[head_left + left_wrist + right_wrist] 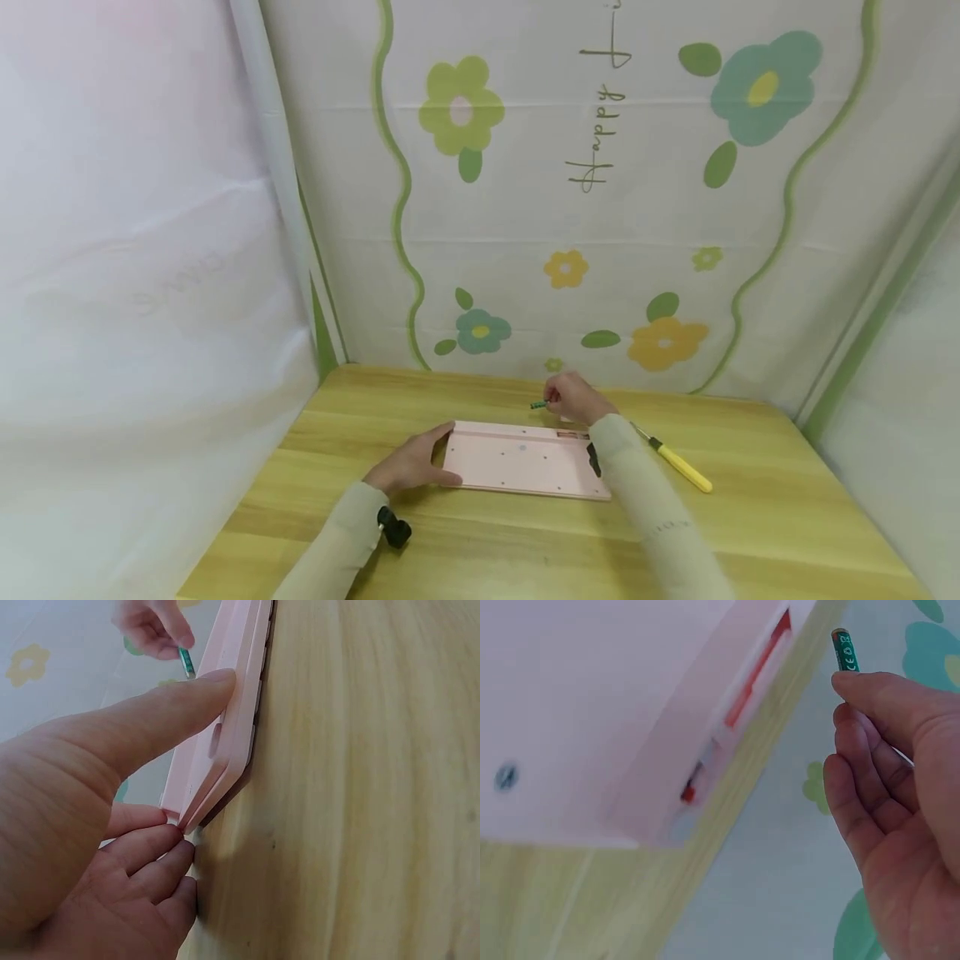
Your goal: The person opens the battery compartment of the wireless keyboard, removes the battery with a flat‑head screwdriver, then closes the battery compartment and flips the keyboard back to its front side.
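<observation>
A pink keyboard [517,467] lies face down on the table, its screw-dotted back upward; dark-edged keys show along its underside in the left wrist view. My left hand [411,465] grips its left end, thumb on the near edge and fingers at the far corner. Beyond the far edge, my right hand [576,398] pinches a small green battery [845,651] between thumb and forefinger, the other fingers curled in. The battery is apart from the keyboard. An uncovered battery compartment [744,701] with red inside sits along the keyboard's far edge, towards the right.
To the right of the keyboard, a screwdriver with a yellow handle [684,468] rests on the wooden table [465,542], its shaft partly behind the right sleeve. A flowered cloth [510,208] hangs at the table's back edge, and white cloth [150,333] hangs at the left.
</observation>
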The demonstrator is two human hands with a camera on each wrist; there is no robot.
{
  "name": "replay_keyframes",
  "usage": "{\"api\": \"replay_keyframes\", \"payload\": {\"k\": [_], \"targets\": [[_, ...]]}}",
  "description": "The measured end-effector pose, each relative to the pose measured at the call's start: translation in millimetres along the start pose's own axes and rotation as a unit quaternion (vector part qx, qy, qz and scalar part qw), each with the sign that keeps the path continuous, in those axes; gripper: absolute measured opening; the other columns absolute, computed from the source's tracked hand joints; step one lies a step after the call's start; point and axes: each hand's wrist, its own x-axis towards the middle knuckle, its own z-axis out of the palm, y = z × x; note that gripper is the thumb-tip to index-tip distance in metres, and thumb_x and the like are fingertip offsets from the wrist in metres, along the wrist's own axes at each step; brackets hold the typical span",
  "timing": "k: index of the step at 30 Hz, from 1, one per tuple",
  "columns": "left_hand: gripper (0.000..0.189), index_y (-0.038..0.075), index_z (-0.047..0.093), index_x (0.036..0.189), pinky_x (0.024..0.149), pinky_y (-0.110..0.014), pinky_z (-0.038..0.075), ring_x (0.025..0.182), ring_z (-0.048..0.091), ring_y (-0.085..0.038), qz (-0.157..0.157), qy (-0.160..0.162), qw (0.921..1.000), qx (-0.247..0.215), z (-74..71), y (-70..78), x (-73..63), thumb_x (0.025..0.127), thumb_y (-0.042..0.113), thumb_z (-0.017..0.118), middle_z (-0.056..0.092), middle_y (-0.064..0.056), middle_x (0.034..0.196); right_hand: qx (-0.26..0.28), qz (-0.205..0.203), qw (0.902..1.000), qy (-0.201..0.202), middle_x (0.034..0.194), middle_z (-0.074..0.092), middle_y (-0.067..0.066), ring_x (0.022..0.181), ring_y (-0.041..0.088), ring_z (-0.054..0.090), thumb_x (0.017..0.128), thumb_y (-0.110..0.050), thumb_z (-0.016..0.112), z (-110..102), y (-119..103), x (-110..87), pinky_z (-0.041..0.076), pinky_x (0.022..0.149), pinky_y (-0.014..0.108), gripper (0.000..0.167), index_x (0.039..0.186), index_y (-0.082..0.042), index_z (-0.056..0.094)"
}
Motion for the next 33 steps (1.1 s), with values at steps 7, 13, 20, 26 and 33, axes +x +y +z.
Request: {"api": "replay_keyframes", "payload": {"k": [7,13,20,26,33], "targets": [[0.105,0.011,0.032,0.167,0.129,-0.062,0.029,0.160,0.030,-0.041,-0.009,0.002,0.9999,-0.010,-0.2,2.9,0.2,0.084,0.038,0.091,0.033,-0.015,0.173,0.025,0.026,0.9994,-0.004,0.088,0.073,0.006,0.078,0.013,0.065,0.093,0.002,0.074,13,9,10.0,0.059,0.071,0.030,0.007,0.091,-0.004,0.075],[0.105,0.008,0.032,0.166,0.129,-0.062,0.029,0.160,0.030,-0.042,-0.002,0.000,0.9999,-0.014,0.4,2.2,1.2,0.084,0.035,0.091,0.033,-0.017,0.172,0.016,0.043,0.9989,-0.003,0.086,0.074,0.005,0.076,0.013,0.063,0.091,0.004,0.074,21,14,9.1,0.059,0.070,0.030,0.009,0.090,-0.003,0.078],[0.105,0.009,0.032,0.166,0.128,-0.063,0.029,0.160,0.029,-0.043,-0.002,-0.002,0.9998,-0.020,2.4,-0.8,1.9,0.084,0.037,0.091,0.033,-0.017,0.172,0.011,0.067,0.9976,-0.014,0.086,0.075,0.004,0.079,0.014,0.067,0.091,0.003,0.075,27,16,6.8,0.061,0.073,0.034,0.008,0.091,-0.003,0.079],[0.106,0.010,0.033,0.166,0.128,-0.063,0.028,0.160,0.030,-0.042,-0.002,0.001,0.9999,-0.017,2.5,-0.9,3.1,0.083,0.038,0.092,0.033,-0.016,0.172,0.021,0.082,0.9963,-0.014,0.089,0.076,0.006,0.081,0.015,0.068,0.091,0.005,0.073,26,17,5.5,0.062,0.075,0.036,0.012,0.092,-0.005,0.080],[0.107,0.009,0.031,0.167,0.128,-0.064,0.028,0.160,0.029,-0.044,0.001,-0.001,0.9999,-0.016,2.8,-1.3,1.9,0.083,0.038,0.092,0.032,-0.018,0.173,0.033,0.058,0.9978,-0.003,0.094,0.077,0.010,0.086,0.020,0.071,0.093,0.003,0.073,13,19,-5.0,0.064,0.079,0.039,0.008,0.098,0.001,0.078]]}}
